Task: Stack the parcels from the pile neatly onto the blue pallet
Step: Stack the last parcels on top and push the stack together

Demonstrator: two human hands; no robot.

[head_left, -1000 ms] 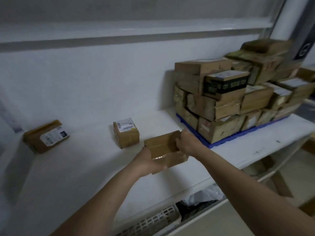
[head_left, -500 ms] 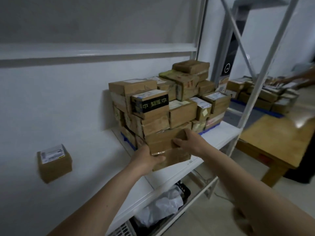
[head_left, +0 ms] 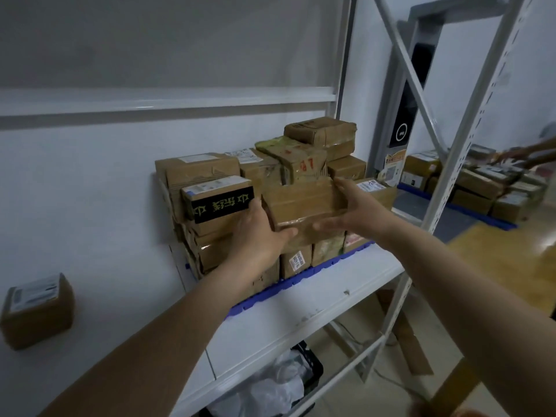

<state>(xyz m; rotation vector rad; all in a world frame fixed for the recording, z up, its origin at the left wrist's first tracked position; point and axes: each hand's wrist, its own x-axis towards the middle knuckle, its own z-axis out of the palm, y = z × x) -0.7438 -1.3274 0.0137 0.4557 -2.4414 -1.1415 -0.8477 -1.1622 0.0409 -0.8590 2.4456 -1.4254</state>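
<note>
Parcel (head_left: 304, 206) between both grips: left hand (head_left: 257, 236) clasps near corner, right hand (head_left: 358, 209) clasps right end.

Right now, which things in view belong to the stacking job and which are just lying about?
Job:
- held parcel, gripped by left hand and right hand
- stack
- blue pallet
- lone parcel on the shelf, probably still to stack

Lying about:
- black crate with plastic bag below
- far boxes
- wooden table
</note>
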